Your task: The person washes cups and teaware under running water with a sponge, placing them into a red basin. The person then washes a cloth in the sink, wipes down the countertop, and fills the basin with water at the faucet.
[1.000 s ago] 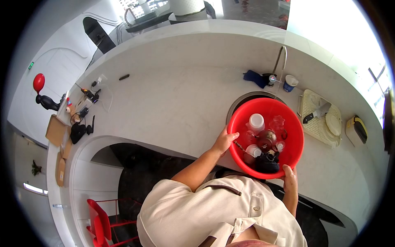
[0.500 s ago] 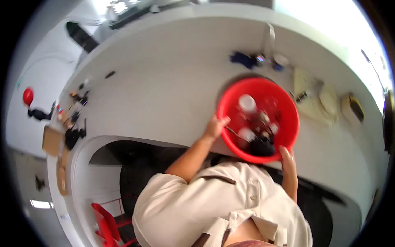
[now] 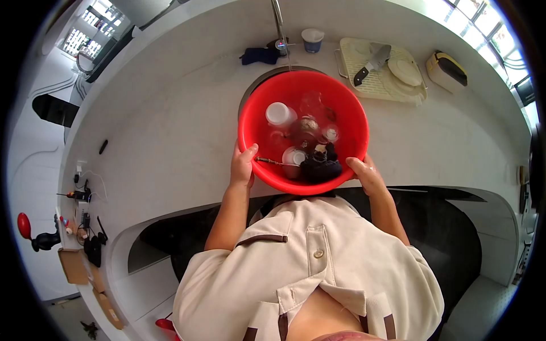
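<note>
My left hand (image 3: pixel 244 165) grips the near-left rim of a red basin (image 3: pixel 360 108), its thumb over the edge. On the near-right rim, my right hand (image 3: pixel 367 173) holds the same basin, wet on the fingers. Inside are a white cup or tub (image 3: pixel 278 114), a small clear lidded container (image 3: pixel 294 157), a dark bundle (image 3: pixel 322 166) that looks like cloth, and a thin metal utensil (image 3: pixel 270 161) by my left thumb. Other clear items are hard to make out. The basin sits over a round sink (image 3: pixel 248 98), which it mostly hides.
A faucet (image 3: pixel 278 23) rises behind the basin, with a thin stream below it. Nearby are a dark blue cloth (image 3: pixel 259 55), a blue-and-white cup (image 3: pixel 312 41), and a drying tray (image 3: pixel 352 48) holding a knife (image 3: pixel 372 65) and a plate (image 3: pixel 405 70). A bin-like box (image 3: pixel 447 72) stands right.
The view has turned and shifted, so the basin now appears further left and higher. Both hands keep hold of its rim. The picture is sharper now.
</note>
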Demonstrator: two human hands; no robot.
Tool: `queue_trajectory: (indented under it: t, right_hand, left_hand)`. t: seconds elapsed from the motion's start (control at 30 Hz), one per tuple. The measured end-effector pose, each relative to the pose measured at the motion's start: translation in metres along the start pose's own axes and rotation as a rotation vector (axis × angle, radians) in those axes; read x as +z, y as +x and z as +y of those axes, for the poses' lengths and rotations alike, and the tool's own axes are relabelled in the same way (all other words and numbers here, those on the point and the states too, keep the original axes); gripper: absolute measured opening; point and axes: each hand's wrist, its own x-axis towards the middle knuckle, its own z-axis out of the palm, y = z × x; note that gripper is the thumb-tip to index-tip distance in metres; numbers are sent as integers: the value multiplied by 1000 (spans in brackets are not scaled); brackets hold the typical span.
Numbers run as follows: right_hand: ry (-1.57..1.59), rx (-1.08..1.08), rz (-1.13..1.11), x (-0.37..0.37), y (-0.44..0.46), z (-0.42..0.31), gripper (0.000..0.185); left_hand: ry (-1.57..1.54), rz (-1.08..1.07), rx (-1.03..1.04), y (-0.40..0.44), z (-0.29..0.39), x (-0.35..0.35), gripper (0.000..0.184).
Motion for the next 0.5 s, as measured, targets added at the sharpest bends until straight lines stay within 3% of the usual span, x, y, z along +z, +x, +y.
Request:
queue_trajectory:
  t: [0.5]
  right_hand:
    - [26, 6, -6, -1, 2, 4, 41]
  left_hand:
    - [34, 17, 7, -1, 0, 1, 40]
